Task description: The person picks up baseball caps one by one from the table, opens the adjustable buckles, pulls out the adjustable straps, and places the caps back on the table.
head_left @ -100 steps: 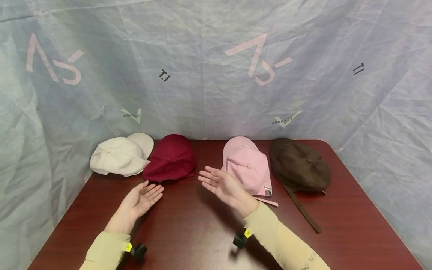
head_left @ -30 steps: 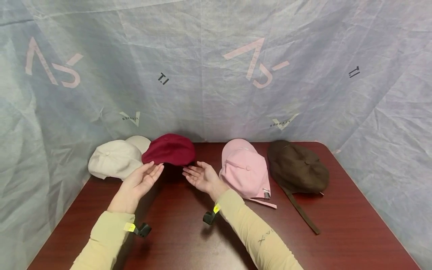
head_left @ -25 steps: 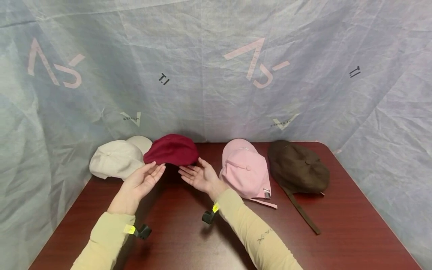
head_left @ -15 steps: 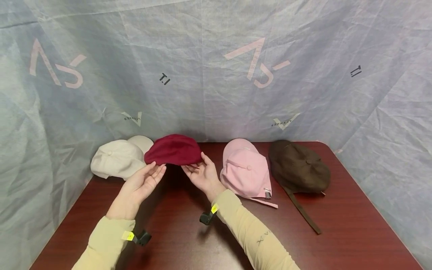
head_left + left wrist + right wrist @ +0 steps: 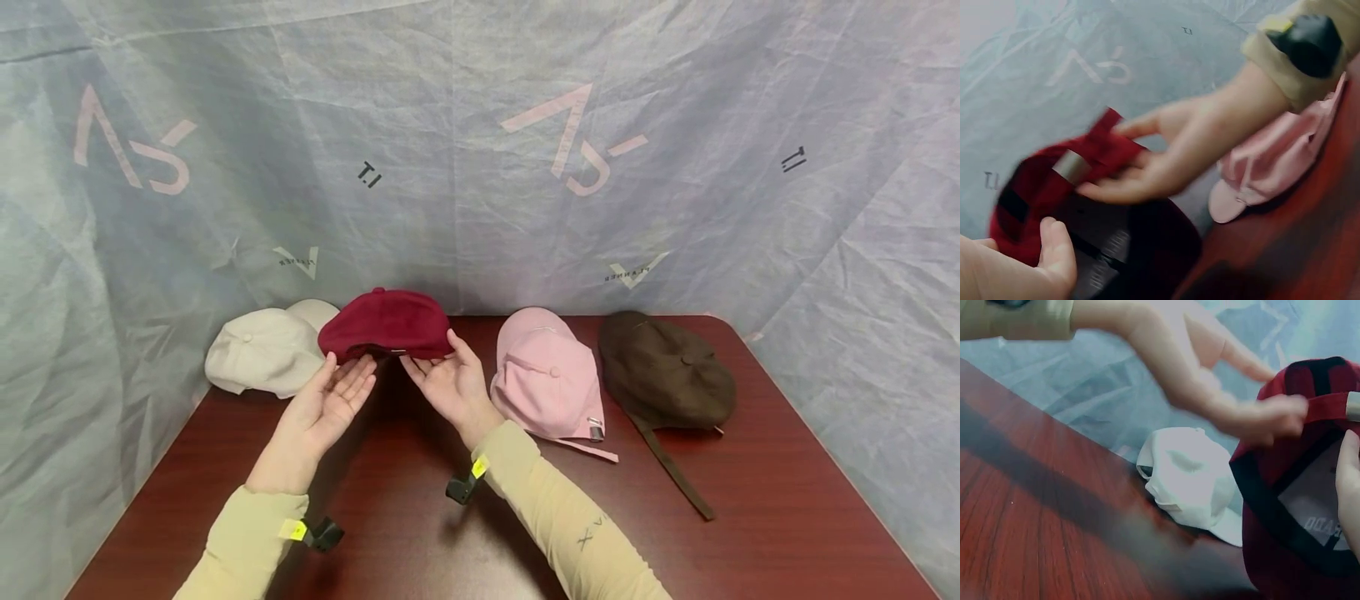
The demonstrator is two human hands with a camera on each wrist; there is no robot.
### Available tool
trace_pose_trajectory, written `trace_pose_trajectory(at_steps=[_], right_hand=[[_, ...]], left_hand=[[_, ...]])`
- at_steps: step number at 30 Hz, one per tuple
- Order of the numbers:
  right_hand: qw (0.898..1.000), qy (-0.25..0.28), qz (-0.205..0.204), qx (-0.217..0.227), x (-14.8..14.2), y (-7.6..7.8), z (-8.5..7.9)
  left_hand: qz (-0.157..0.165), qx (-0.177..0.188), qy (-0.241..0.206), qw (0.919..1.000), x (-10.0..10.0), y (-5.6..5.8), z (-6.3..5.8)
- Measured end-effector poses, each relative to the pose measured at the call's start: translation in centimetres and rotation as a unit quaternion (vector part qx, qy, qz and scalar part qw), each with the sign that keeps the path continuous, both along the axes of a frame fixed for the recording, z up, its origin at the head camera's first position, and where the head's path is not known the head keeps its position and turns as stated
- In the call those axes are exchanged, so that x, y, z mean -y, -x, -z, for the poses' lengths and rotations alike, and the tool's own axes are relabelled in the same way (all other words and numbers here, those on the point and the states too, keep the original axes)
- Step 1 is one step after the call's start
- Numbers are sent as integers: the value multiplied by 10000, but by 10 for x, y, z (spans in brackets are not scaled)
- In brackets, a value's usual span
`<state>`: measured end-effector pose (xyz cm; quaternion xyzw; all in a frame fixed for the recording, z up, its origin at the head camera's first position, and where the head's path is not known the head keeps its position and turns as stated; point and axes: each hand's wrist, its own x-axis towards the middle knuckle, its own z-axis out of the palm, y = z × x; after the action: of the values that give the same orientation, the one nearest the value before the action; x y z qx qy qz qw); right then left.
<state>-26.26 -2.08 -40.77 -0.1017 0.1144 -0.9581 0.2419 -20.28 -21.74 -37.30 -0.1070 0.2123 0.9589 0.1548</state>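
A dark red baseball cap (image 5: 386,323) is held up above the table at its far edge, its back rim toward me and its brim hidden. My left hand (image 5: 330,408) grips the rim's left end, thumb outside and fingers under. The right hand (image 5: 453,383) pinches the rim's right end, thumb on the outside. From the left wrist view, the right hand (image 5: 1166,150) has the cap's back strap between thumb and fingers, beside a metal buckle (image 5: 1071,166). The dark inner lining (image 5: 1310,506) with pale lettering shows in the right wrist view.
A white cap (image 5: 262,350) lies left of the red one, its brim partly behind it. To the right are a pink cap (image 5: 551,375) and a dark brown cap (image 5: 667,371) with a long strap (image 5: 678,473). Grey cloth (image 5: 450,150) hangs behind the reddish-brown table (image 5: 420,533).
Both hands went from lying apart to holding the red cap at its back rim. The cap has tilted up and risen slightly, and its underside edge now shows.
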Motion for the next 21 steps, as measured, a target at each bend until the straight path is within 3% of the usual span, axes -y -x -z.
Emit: trace_pose_trajectory(at_steps=[3, 6, 10, 14, 17, 21], right_hand=[[9999, 40, -62, -77, 0, -1, -4], [9998, 9, -78, -167, -2, -3, -8], [9995, -81, -12, -291, -5, -5, -14], [9992, -179, 71, -356, -8, -5, -20], [9988, -247, 125, -412, -10, -6, -26], [9978, -249, 237, -572, -9, -9, -33]], left_hand=[[-19, 107, 393, 9992, -5, 3, 9], [-92, -67, 383, 9992, -10, 9, 17], [-512, -627, -411, 9959, -16, 17, 22], [-886, -1073, -1344, 9811, -23, 22, 21], [-907, -1337, -1832, 9697, -28, 21, 15], [-868, -1523, -2121, 9614, -32, 19, 3]])
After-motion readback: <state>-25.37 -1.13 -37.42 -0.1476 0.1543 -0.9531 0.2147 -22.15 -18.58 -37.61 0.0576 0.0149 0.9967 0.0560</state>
